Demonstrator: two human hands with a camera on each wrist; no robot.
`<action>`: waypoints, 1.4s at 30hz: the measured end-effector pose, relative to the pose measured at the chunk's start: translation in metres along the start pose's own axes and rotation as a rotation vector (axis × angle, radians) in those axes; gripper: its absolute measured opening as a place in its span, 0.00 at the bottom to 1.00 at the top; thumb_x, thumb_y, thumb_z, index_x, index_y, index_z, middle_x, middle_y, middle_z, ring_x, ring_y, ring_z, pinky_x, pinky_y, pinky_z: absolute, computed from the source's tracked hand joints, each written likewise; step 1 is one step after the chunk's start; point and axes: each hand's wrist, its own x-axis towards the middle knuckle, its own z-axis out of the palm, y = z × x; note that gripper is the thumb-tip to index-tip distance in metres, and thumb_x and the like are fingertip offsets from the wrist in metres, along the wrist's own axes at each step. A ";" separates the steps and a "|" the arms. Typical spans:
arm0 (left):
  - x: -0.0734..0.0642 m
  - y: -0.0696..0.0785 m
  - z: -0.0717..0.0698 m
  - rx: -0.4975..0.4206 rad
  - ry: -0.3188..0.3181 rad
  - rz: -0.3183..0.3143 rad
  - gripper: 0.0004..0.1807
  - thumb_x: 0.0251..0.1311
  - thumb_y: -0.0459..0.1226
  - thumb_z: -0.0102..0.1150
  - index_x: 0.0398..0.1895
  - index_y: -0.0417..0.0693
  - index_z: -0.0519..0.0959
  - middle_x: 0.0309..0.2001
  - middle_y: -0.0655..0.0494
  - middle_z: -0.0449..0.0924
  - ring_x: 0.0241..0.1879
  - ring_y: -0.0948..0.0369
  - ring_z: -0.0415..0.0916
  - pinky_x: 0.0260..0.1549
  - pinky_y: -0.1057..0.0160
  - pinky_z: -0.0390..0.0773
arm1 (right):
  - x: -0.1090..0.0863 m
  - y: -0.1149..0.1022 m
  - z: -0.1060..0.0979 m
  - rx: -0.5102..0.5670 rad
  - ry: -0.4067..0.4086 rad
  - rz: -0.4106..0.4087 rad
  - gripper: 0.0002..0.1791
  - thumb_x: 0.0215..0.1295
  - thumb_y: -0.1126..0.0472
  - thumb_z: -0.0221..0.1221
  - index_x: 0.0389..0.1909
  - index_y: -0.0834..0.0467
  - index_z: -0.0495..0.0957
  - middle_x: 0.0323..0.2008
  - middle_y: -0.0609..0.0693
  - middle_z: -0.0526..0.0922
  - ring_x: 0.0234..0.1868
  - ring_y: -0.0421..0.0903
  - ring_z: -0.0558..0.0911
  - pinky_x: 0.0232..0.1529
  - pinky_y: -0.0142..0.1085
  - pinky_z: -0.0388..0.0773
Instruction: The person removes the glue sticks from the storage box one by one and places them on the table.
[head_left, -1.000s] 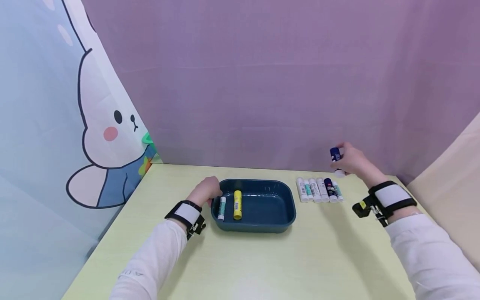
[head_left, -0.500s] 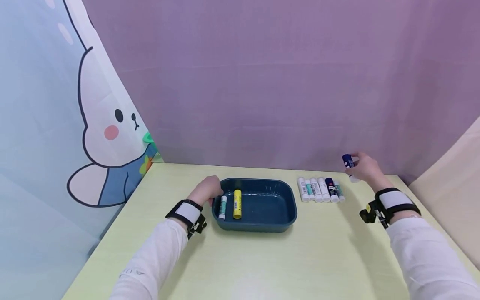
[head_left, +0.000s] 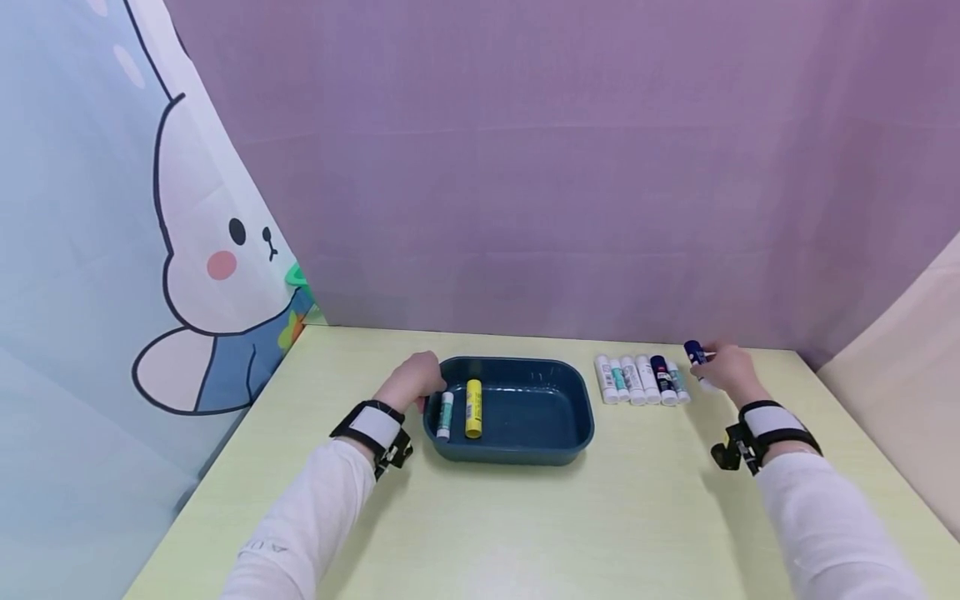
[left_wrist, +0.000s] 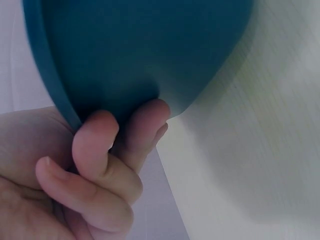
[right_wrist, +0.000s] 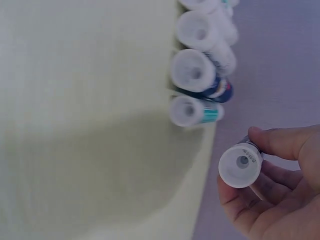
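Note:
My left hand grips the left end of a dark blue tray; in the left wrist view its fingers curl against the outside of the tray wall. Inside the tray lie a yellow glue stick and a smaller white-and-green one. Between thumb and fingers, my right hand holds a dark blue glue stick with a white base. It is tilted, just right of a row of glue sticks, apart from the small green-and-white one at the row's end.
Several glue sticks lie side by side right of the tray, mostly white, one dark blue. The pale table ends at a purple curtain behind. A rabbit-print cloth hangs at left, a cream cloth at right.
My right hand has moved right, then down toward the table beside the row's right end, carrying the dark blue glue stick. The left hand and tray have stayed put.

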 end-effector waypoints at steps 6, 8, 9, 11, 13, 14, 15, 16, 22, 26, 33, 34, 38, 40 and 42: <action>0.001 -0.001 0.000 -0.007 -0.003 0.008 0.14 0.62 0.35 0.55 0.46 0.31 0.76 0.27 0.45 0.78 0.14 0.59 0.78 0.17 0.67 0.79 | -0.001 0.010 0.014 -0.071 -0.009 0.011 0.31 0.58 0.62 0.57 0.57 0.79 0.64 0.50 0.76 0.73 0.49 0.70 0.74 0.47 0.53 0.75; 0.001 -0.001 0.000 -0.009 -0.004 0.010 0.14 0.62 0.34 0.55 0.46 0.31 0.75 0.27 0.45 0.78 0.13 0.59 0.78 0.17 0.66 0.79 | -0.002 0.012 0.016 -0.070 -0.014 0.030 0.30 0.57 0.62 0.56 0.57 0.79 0.65 0.50 0.76 0.73 0.49 0.70 0.73 0.48 0.53 0.74; 0.001 -0.001 0.000 -0.010 -0.004 0.010 0.14 0.62 0.34 0.55 0.46 0.31 0.75 0.27 0.45 0.78 0.13 0.59 0.78 0.18 0.66 0.80 | -0.003 0.012 0.017 -0.068 -0.016 0.038 0.30 0.57 0.62 0.56 0.57 0.78 0.65 0.50 0.76 0.73 0.50 0.71 0.73 0.49 0.54 0.73; 0.000 -0.001 0.000 -0.011 -0.005 0.008 0.14 0.62 0.34 0.55 0.46 0.31 0.75 0.27 0.45 0.78 0.13 0.59 0.78 0.19 0.65 0.80 | -0.004 0.013 0.019 -0.059 -0.018 0.052 0.30 0.57 0.62 0.56 0.57 0.77 0.66 0.51 0.75 0.73 0.50 0.71 0.72 0.51 0.55 0.72; 0.000 -0.001 0.000 -0.012 -0.005 0.008 0.14 0.62 0.34 0.55 0.46 0.31 0.75 0.28 0.45 0.78 0.13 0.59 0.78 0.20 0.65 0.81 | -0.004 0.014 0.022 -0.053 -0.015 0.061 0.29 0.57 0.62 0.57 0.56 0.77 0.67 0.51 0.75 0.72 0.51 0.71 0.71 0.52 0.55 0.70; 0.000 -0.001 0.000 -0.012 -0.006 0.009 0.14 0.62 0.34 0.55 0.46 0.31 0.75 0.28 0.45 0.78 0.13 0.59 0.78 0.20 0.65 0.81 | -0.004 0.015 0.023 -0.052 -0.011 0.063 0.29 0.58 0.61 0.57 0.56 0.77 0.67 0.51 0.75 0.72 0.51 0.71 0.71 0.52 0.56 0.70; 0.000 -0.001 0.000 -0.011 -0.007 0.010 0.14 0.62 0.34 0.55 0.46 0.31 0.75 0.27 0.45 0.78 0.13 0.60 0.78 0.20 0.65 0.81 | -0.004 0.015 0.024 -0.052 -0.005 0.062 0.29 0.58 0.61 0.57 0.56 0.77 0.67 0.51 0.75 0.72 0.51 0.71 0.71 0.52 0.56 0.70; 0.000 -0.001 0.000 -0.013 -0.007 0.012 0.14 0.62 0.34 0.55 0.46 0.31 0.75 0.27 0.45 0.79 0.13 0.60 0.77 0.20 0.64 0.81 | -0.004 0.015 0.025 -0.054 0.000 0.062 0.28 0.58 0.61 0.57 0.56 0.77 0.67 0.52 0.75 0.72 0.51 0.71 0.71 0.53 0.56 0.70; -0.001 -0.002 0.000 -0.006 0.000 0.028 0.13 0.62 0.34 0.54 0.44 0.32 0.76 0.23 0.47 0.79 0.11 0.60 0.76 0.21 0.63 0.81 | -0.003 0.016 0.028 -0.048 0.031 0.050 0.28 0.58 0.61 0.56 0.55 0.76 0.68 0.51 0.76 0.72 0.50 0.71 0.71 0.52 0.57 0.69; -0.001 -0.002 0.000 -0.003 0.000 0.030 0.13 0.62 0.34 0.55 0.44 0.31 0.76 0.23 0.47 0.79 0.11 0.60 0.76 0.21 0.63 0.81 | -0.003 0.016 0.029 -0.047 0.025 0.037 0.28 0.59 0.61 0.56 0.55 0.77 0.67 0.49 0.75 0.74 0.49 0.71 0.73 0.51 0.57 0.70; 0.001 -0.002 0.000 -0.005 -0.008 0.023 0.13 0.62 0.34 0.55 0.44 0.31 0.76 0.25 0.46 0.79 0.12 0.60 0.77 0.18 0.66 0.80 | -0.003 0.017 0.030 -0.062 0.040 0.001 0.26 0.58 0.62 0.54 0.53 0.77 0.69 0.47 0.74 0.76 0.47 0.71 0.74 0.50 0.57 0.71; 0.001 -0.001 0.000 -0.005 -0.008 0.022 0.13 0.62 0.34 0.55 0.44 0.31 0.76 0.25 0.46 0.79 0.12 0.60 0.77 0.17 0.66 0.79 | -0.003 0.017 0.030 -0.067 0.042 -0.004 0.26 0.57 0.62 0.54 0.53 0.77 0.69 0.47 0.74 0.76 0.47 0.71 0.74 0.50 0.57 0.71; 0.002 -0.001 0.000 -0.005 -0.008 0.021 0.14 0.62 0.34 0.55 0.45 0.31 0.76 0.26 0.45 0.79 0.13 0.59 0.77 0.15 0.68 0.78 | -0.003 0.016 0.030 -0.068 0.042 -0.008 0.26 0.57 0.63 0.53 0.52 0.78 0.69 0.48 0.75 0.75 0.48 0.71 0.74 0.51 0.57 0.70; 0.002 -0.001 0.000 -0.005 -0.007 0.020 0.14 0.62 0.34 0.55 0.45 0.31 0.76 0.27 0.45 0.79 0.13 0.59 0.78 0.16 0.67 0.78 | -0.003 0.016 0.030 -0.068 0.042 -0.010 0.26 0.57 0.63 0.53 0.52 0.78 0.69 0.48 0.75 0.75 0.48 0.71 0.74 0.50 0.57 0.70; 0.002 -0.001 0.000 -0.007 -0.007 0.017 0.14 0.62 0.34 0.55 0.46 0.31 0.75 0.28 0.45 0.79 0.13 0.59 0.78 0.18 0.66 0.80 | -0.003 0.015 0.030 -0.065 0.039 -0.010 0.26 0.58 0.62 0.53 0.53 0.78 0.69 0.48 0.75 0.75 0.48 0.71 0.74 0.50 0.57 0.71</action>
